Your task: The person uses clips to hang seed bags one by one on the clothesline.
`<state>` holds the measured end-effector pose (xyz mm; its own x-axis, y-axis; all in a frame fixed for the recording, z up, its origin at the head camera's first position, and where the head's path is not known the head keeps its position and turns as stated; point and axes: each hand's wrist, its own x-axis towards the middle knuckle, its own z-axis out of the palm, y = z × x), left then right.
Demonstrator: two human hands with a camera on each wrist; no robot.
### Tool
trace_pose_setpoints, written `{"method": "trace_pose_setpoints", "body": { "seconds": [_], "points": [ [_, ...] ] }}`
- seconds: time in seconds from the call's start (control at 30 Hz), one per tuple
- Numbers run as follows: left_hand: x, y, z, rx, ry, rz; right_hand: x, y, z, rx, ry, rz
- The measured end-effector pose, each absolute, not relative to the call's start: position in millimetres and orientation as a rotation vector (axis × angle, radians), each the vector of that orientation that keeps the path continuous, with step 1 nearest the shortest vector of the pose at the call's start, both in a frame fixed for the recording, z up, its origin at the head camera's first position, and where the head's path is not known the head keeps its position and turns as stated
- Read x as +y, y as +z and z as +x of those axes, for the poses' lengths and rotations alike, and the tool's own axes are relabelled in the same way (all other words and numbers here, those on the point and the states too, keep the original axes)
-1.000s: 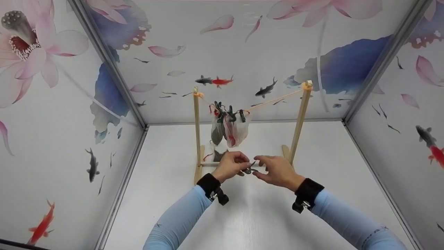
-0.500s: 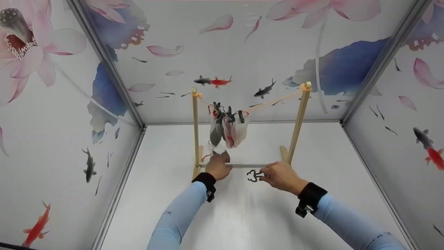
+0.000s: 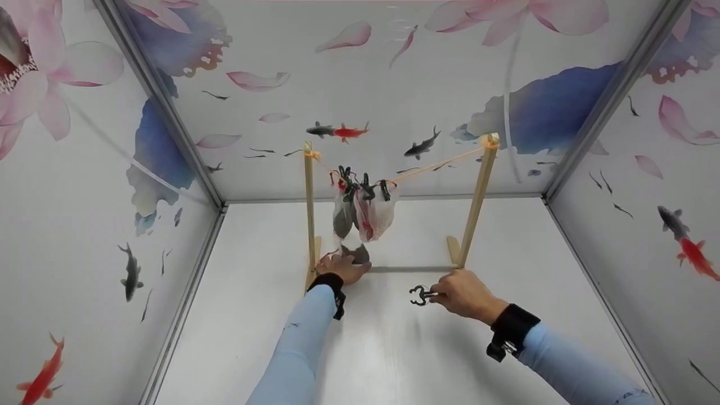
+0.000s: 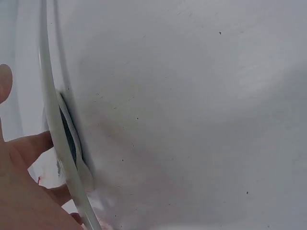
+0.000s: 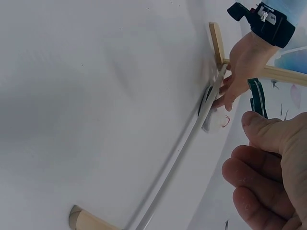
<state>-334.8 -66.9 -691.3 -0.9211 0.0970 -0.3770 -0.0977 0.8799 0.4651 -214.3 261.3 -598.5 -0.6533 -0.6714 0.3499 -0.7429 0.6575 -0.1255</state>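
Observation:
My right hand (image 3: 467,293) pinches a dark green clothes clip (image 3: 419,295) between thumb and fingers, its curved jaws pointing left. In the right wrist view, the clip (image 5: 257,96) sticks up past the thumb. My left hand (image 3: 346,269) reaches low over the stand's white bottom rod (image 3: 413,269), beside a sheer white pouch (image 3: 355,254) with a dark grey part and red cord. From the left wrist, the fingers (image 4: 33,146) extend behind the rod at the pouch (image 4: 71,136), with the thumb well apart. The rod hides part of the fingers and pouch.
Two wooden posts, left (image 3: 309,208) and right (image 3: 478,202), carry an orange line (image 3: 439,166). Several dark clips hold sheer bags (image 3: 374,214) on it, above my left hand. Printed white walls (image 3: 270,180) enclose the white table (image 3: 394,349) on three sides.
My left hand has let go of the clip and gone down and left to the pouch. My right hand has taken the clip and drawn slightly back toward me.

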Motion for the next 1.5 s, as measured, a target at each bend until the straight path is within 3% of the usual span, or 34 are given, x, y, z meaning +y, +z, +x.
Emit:
{"method": "trace_pose_setpoints", "body": {
  "seconds": [0.1, 0.27, 0.43, 0.77, 1.17, 1.33, 1.5],
  "points": [
    [-65.9, -691.1, -336.2, 2.698, 0.719, -0.007, 262.3, -599.1, -213.0, -2.609, 0.373, 1.131],
    [-63.2, -676.6, -331.6, 2.703, 1.212, 0.081, 260.3, -599.8, -213.0, -2.613, 0.373, 1.140],
    [-65.9, -647.8, -314.6, 2.701, 1.619, -0.052, 257.1, -599.2, -214.9, -2.588, 0.337, 1.159],
    [-99.3, -661.5, -272.6, 2.453, 1.335, -0.315, 253.0, -595.6, -218.2, -2.615, 0.329, 1.201],
    [-84.1, -704.2, -268.5, 2.745, 0.942, 0.196, 248.8, -585.1, -224.1, -2.636, 0.300, 1.201],
    [-60.5, -678.7, -250.6, 2.901, 0.939, 0.511, 251.5, -570.4, -230.0, -2.650, 0.351, 1.146],
    [-34.2, -639.6, -240.1, 2.989, 1.032, 0.663, 258.1, -545.2, -239.1, -2.624, 0.330, 1.074]
  ]
}}
